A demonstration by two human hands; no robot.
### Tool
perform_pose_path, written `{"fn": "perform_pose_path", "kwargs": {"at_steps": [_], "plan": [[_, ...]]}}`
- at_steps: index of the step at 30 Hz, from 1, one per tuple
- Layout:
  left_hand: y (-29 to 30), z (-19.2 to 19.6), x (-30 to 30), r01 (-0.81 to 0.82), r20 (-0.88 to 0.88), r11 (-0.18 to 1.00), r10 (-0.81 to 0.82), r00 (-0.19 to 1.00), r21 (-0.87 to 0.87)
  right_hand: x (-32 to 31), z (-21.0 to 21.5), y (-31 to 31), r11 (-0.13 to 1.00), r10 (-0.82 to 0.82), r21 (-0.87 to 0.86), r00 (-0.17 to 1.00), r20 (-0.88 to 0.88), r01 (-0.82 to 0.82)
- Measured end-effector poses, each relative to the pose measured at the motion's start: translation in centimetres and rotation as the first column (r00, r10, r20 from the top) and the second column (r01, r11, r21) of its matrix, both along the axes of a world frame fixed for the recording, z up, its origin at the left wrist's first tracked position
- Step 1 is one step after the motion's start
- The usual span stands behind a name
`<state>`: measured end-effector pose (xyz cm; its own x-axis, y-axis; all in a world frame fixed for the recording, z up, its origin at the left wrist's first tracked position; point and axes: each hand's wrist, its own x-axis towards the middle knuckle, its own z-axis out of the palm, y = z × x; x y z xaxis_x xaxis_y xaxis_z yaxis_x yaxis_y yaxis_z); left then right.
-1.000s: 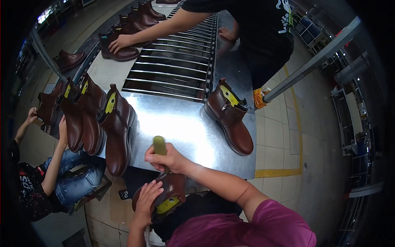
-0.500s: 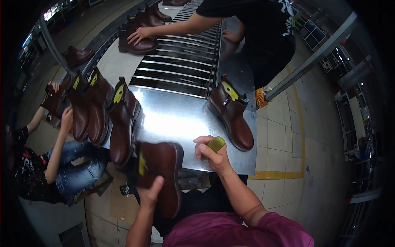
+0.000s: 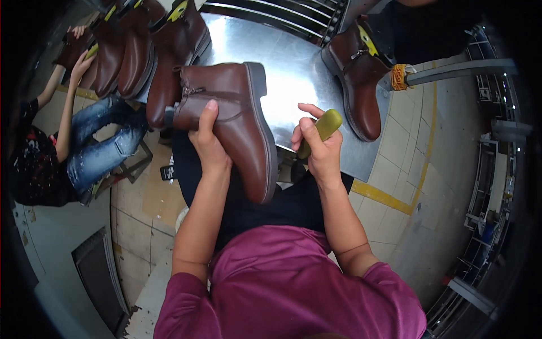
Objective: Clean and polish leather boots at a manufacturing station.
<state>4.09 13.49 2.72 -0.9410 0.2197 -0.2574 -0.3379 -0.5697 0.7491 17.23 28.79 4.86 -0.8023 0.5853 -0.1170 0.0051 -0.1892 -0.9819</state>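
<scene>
A dark brown leather ankle boot lies tilted in my left hand, its zipped side facing up and its sole turned to the right. The thumb presses on the upper below the zip; the other fingers are hidden under the boot. My right hand, apart from the boot, is closed round a rounded olive-green bar, with the index finger sticking out. Another brown boot stands at the right of the shiny metal table, yellow-green paper in its shaft.
Several similar boots stand in a row at the table's left. On the far left a seated person handles a boot. Roller bars adjoin the table's far side. A metal pole with orange wrapping and a dark-clothed person are at right.
The view has tipped downward. My left hand has turned the boot so its zip shows and its shaft paper no longer does. My right hand still grips the green bar.
</scene>
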Motion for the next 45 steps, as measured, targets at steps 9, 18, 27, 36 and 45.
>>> {"fn": "perform_pose_path", "kwargs": {"at_steps": [9, 18, 27, 36, 45], "plan": [[-0.6, 0.0, 0.2, 0.013, -0.021, 0.998, -0.012, 1.0, 0.054, 2.3, 0.0, -1.4, 0.999, 0.038, -0.012, 0.994, 0.101, -0.037], [-5.4, 1.1, 2.3, 0.149, -0.249, 0.983, -0.171, 0.953, -0.103, 2.6, -1.0, -1.3, 0.999, 0.031, -0.03, 0.988, 0.15, -0.027], [-6.5, -0.7, 7.8, -0.017, 0.08, 0.999, 0.02, 0.997, -0.037, -2.9, 0.8, -0.7, 0.99, -0.089, -0.126, 0.96, -0.265, 0.057], [-5.1, 1.8, 10.2, -0.002, -0.063, 0.973, -0.013, 0.998, -0.232, -7.7, 3.0, -2.3, 0.936, -0.106, -0.351, 0.957, -0.271, 0.004], [-4.4, 3.4, 10.1, 0.059, -0.071, 0.945, -0.086, 0.994, -0.321, -10.2, 2.6, -1.9, 0.958, -0.148, -0.277, 0.956, -0.252, 0.075]]}}
